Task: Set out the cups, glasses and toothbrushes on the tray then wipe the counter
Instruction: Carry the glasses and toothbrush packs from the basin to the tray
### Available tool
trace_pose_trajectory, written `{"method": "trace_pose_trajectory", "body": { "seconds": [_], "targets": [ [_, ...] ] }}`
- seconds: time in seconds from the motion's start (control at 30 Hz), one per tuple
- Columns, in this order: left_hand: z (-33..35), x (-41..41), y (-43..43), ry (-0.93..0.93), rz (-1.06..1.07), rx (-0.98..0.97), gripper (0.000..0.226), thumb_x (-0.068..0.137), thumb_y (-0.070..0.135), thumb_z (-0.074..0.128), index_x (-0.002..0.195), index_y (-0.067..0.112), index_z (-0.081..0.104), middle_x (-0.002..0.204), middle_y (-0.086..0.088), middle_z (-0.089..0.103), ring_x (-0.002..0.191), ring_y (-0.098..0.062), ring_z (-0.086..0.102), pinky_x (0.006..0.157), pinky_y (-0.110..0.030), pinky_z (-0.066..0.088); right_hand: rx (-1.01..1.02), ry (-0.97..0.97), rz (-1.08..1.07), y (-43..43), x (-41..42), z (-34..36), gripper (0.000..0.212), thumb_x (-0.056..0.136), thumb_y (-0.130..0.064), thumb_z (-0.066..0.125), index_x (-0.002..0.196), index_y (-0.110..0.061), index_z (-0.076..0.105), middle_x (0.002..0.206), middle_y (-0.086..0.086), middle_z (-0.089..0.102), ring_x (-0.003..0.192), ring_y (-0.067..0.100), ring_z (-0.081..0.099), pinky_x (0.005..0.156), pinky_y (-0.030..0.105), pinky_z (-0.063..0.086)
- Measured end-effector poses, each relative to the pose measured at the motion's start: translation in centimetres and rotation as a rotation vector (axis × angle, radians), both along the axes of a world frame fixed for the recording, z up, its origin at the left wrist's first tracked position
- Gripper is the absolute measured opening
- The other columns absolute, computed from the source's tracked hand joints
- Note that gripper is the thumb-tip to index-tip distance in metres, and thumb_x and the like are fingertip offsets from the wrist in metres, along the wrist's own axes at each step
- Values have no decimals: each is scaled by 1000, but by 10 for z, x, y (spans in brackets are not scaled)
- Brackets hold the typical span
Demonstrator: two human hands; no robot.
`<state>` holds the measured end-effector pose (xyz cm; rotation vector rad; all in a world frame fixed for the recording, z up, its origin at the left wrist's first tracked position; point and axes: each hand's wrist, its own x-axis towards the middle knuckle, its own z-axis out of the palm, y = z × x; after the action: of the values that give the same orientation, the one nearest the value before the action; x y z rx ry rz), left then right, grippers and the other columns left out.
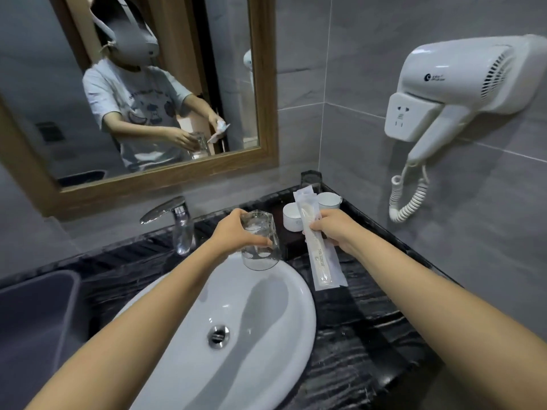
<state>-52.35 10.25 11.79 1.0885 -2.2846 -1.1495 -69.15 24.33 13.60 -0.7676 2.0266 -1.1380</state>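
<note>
Glass tumbler (260,245) within curled left fingers (255,240), wrapped toothbrush (322,261) between pinching right fingers (323,224), white cups (291,221) behind.

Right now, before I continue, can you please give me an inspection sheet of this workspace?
Surface: black counter with a white sink set in it; I cannot tell whether it is wet.
Job's things: two cups on the tray; back glass in the corner; held glass and toothbrush packet in the hands.
Clutter: nothing seen.
Hands: left hand grips the held glass over the sink; right hand grips the packet near the tray.
Cables: coiled cord hangs from the wall dryer.
Surroundings: mirror, faucet, grey bin at the left.
</note>
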Motion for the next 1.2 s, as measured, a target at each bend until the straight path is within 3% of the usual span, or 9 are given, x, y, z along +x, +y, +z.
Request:
{"method": "trace_pose_trajectory", "body": {
  "seconds": [0.17, 0.33, 0.47, 0.57, 0.67, 0.77, 0.97, 1.07, 1.2],
  "targets": [
    [-9, -56, -64, -10, -6, -17, 91, 50, 34, 88, 124, 11, 42, 109, 3, 50, 97, -14, 49, 77, -26, 40, 7, 5, -44, -33, -42, -9, 19, 89, -5, 51, 74, -15, 56, 96, 13, 64, 90, 26, 63, 79, 37, 54],
    [-17, -109, -118, -48, 37, -61, 88, 56, 34, 86, 127, 7, 40, 122, -7, 52, 97, -17, 47, 77, -29, 40, 14, 20, -69, -59, -77, -17, 26, 90, -7, 53, 66, -18, 53, 79, 1, 59, 71, 13, 57, 56, 23, 42],
    [-26, -147, -146, -21, 83, -53, 89, 56, 33, 86, 127, 7, 41, 127, -9, 52, 110, -23, 51, 80, -29, 42, -12, -3, -93, -78, -101, -23, 19, 88, -5, 53, 70, -8, 49, 85, 10, 55, 76, 20, 55, 67, 27, 44],
    [-36, -171, -158, 9, 108, -48, 92, 56, 30, 87, 130, 7, 39, 130, -10, 51, 117, -25, 50, 90, -32, 43, -24, -24, -91, -88, -113, -29, 19, 87, -4, 54, 94, 13, 52, 104, 33, 58, 82, 22, 54, 72, 33, 42],
    [-50, -188, -166, 9, 119, -51, 91, 55, 29, 87, 130, 8, 41, 130, -10, 52, 117, -24, 51, 94, -33, 43, -42, -34, -97, -95, -124, -36, 35, 87, -4, 57, 115, 16, 50, 115, 34, 58, 83, 23, 54, 72, 34, 42],
    [-64, -199, -173, -5, 108, -51, 92, 54, 31, 87, 131, 10, 40, 130, -8, 53, 116, -24, 51, 93, -32, 43, -45, -75, -92, -102, -136, -43, 34, 85, -4, 58, 111, 17, 51, 90, 19, 57, 81, 23, 54, 70, 34, 43],
    [-76, -214, -179, -50, 54, -113, 94, 53, 31, 88, 131, 11, 40, 130, -10, 53, 116, -25, 52, 94, -33, 44, -66, -101, -93, -106, -150, -52, 5, 85, -2, 59, 84, 2, 61, 79, 10, 55, 64, 18, 56, 49, 18, 46],
    [-79, -219, -180, -50, 51, -117, 93, 52, 30, 88, 130, 11, 41, 129, -11, 53, 114, -25, 53, 94, -33, 45, -57, -105, -91, -106, -154, -58, 15, 86, -2, 58, 93, 11, 63, 80, 8, 60, 61, 12, 59, 49, 16, 48],
    [-80, -223, -181, -78, 45, -128, 94, 53, 31, 87, 131, 9, 40, 131, -11, 51, 116, -26, 52, 94, -35, 44, -50, -126, -84, -107, -155, -60, 13, 87, -3, 58, 93, 7, 63, 81, 11, 62, 63, 14, 60, 53, 20, 49]
  ]
}}
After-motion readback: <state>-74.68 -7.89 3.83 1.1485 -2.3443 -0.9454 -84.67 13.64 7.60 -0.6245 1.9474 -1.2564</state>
